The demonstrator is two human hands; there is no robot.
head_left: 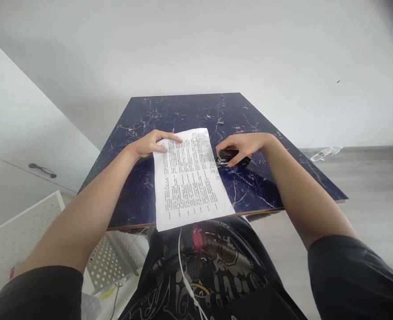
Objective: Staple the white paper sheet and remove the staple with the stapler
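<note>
Printed sheets of paper (186, 186) lie on the dark blue marbled table, their near edge reaching past the table's front edge. My left hand (151, 144) holds them at the upper left, with thumb and forefinger resting on top; some of its fingers are hidden. To the right of the paper, my right hand (241, 144) is closed around a black stapler (243, 162) from above. The stapler's front end meets the paper's right edge; whether the edge is inside the jaws I cannot tell.
A small grey piece, perhaps staples (220, 122), lies farther back on the table (183, 111). A white wall stands behind. White perforated panels (106, 258) are at the lower left, and a clear plastic wrapper (326, 153) lies on the floor at right. A white cable (183, 266) hangs before me.
</note>
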